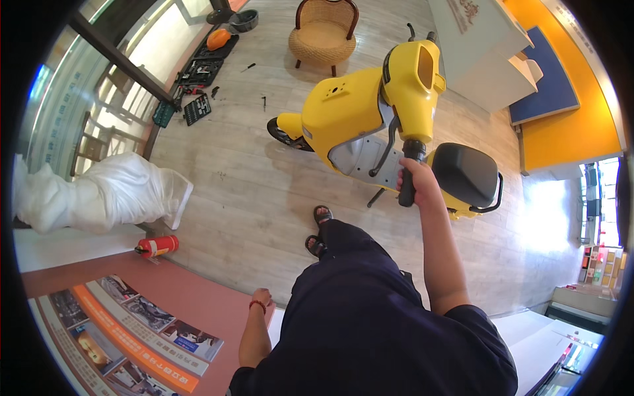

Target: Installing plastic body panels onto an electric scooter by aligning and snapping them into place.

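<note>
A yellow electric scooter (347,105) stands on the floor ahead of me and to the right, its front wheel (288,135) pointing left. My right hand (422,179) is wrapped round the black handlebar grip (407,190) on its near side, just below a black brake lever (386,153). The headstock cover has a rectangular opening, and the black seat (464,174) lies right of my hand. My left hand (262,297), with a red bracelet at the wrist, hangs at my side with curled fingers. Nothing shows in it, and it is nearest to the reddish printed panel (218,290).
A wicker chair (322,41) stands beyond the scooter. Open tool cases (200,71), an orange helmet-like object (218,39) and loose tools (264,103) lie at the far left. Nearer left are a white statue (125,191) and a fire extinguisher (158,246). A white counter (485,46) stands at the far right.
</note>
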Action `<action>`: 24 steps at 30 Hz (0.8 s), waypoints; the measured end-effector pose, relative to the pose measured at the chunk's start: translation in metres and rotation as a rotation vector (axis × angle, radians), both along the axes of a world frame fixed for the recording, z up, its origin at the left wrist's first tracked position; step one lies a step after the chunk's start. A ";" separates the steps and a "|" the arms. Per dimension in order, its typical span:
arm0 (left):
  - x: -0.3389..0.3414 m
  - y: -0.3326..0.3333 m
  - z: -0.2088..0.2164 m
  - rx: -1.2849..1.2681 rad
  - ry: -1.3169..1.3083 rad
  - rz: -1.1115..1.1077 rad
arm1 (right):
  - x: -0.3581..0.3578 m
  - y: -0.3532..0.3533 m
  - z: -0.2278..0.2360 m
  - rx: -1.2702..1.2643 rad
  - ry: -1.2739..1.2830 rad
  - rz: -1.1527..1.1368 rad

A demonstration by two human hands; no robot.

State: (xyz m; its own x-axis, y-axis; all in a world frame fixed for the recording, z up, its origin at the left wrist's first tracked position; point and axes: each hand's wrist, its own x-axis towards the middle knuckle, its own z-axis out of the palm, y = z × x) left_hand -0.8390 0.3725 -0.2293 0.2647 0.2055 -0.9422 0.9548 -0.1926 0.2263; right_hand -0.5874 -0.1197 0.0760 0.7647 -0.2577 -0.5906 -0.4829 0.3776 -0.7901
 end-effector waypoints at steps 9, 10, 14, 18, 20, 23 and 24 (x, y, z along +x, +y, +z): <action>0.062 -0.018 0.035 0.012 -0.159 0.029 | 0.008 -0.002 0.008 -0.043 0.018 -0.040; 0.066 -0.015 0.033 0.021 -0.143 0.006 | 0.008 -0.002 0.008 -0.058 0.024 -0.033; 0.081 0.004 0.025 0.067 -0.054 -0.033 | 0.012 0.001 0.015 -0.108 0.047 -0.047; 0.113 0.024 0.028 0.051 -0.056 -0.108 | 0.010 0.005 0.020 -0.132 0.051 -0.053; 0.152 0.010 0.057 0.108 -0.106 -0.216 | 0.009 0.007 0.020 -0.163 0.074 -0.099; 0.178 0.049 0.021 0.062 -0.074 -0.345 | 0.015 0.013 0.022 -0.268 0.090 -0.098; 0.195 0.055 0.022 0.076 -0.098 -0.457 | 0.013 0.013 0.019 -0.357 0.100 -0.089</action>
State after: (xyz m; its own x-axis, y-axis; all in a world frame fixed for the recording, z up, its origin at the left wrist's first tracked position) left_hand -0.6445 0.4275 -0.2071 0.4307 0.1151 -0.8951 0.7434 -0.6076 0.2796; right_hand -0.5747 -0.1069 0.0952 0.6733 -0.5235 -0.5222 -0.5417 0.1314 -0.8302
